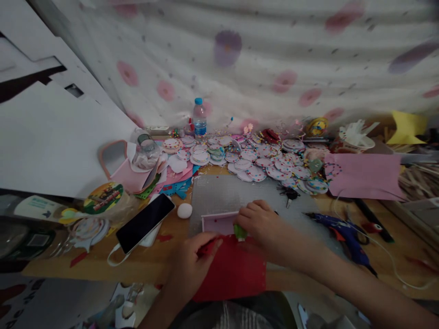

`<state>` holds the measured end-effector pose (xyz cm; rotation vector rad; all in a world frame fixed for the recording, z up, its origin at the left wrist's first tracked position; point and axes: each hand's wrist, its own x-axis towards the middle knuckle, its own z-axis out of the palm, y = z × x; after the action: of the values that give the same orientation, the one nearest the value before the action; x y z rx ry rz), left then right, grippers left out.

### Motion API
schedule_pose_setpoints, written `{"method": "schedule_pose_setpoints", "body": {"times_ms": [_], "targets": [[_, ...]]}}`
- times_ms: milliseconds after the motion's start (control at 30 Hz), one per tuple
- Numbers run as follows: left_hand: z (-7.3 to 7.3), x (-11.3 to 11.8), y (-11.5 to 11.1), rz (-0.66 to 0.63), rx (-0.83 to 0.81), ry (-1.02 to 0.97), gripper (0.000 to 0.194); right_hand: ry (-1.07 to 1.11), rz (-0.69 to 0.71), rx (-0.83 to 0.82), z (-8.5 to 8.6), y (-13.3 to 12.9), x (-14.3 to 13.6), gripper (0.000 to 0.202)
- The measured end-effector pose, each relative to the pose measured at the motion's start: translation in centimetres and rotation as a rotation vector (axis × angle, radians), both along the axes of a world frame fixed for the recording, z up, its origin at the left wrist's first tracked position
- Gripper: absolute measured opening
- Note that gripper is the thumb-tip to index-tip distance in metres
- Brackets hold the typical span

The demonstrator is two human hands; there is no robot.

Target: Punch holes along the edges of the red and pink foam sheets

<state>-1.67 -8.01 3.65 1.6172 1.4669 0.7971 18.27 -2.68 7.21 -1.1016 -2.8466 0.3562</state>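
A red sheet (pixel 233 274), paper or felt, hangs over the table's front edge. My left hand (pixel 195 260) grips its upper left part, thumb on top and fingers partly hidden. Closed around a small green tool with a pale end (pixel 239 232) is my right hand (pixel 259 224); the tool touches the sheet's top edge, and its exact kind is hidden by my fingers. Small marks run along the sheet's right border. Just behind the sheet lies a shallow pale pink tray or box (pixel 217 224), partly covered by my right hand, on a grey cutting mat (pixel 216 192).
Many decorated paper discs (pixel 257 164) are heaped at the back. A phone (pixel 146 224) and a white egg-shaped object (pixel 184 210) lie left. To the right are keys (pixel 288 194), a blue glue gun (pixel 346 233) with its cord, and pink paper (pixel 365 176). A water bottle (pixel 199 119) stands behind.
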Motion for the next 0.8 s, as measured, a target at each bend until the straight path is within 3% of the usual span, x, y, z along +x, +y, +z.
{"method": "schedule_pose_setpoints", "body": {"times_ms": [267,533,800], "targets": [[-0.1,-0.1,-0.1,0.032,0.003,0.018,0.017,0.081,0.004,-0.156,1.6,0.3,0.4,0.021],[-0.2,-0.1,-0.1,0.024,0.002,0.013,0.018,0.048,0.030,-0.123,0.9,0.2,0.2,0.016],[-0.5,0.1,-0.1,-0.002,-0.003,-0.008,0.017,0.082,0.044,-0.203,1.0,0.1,0.2,0.017]]}}
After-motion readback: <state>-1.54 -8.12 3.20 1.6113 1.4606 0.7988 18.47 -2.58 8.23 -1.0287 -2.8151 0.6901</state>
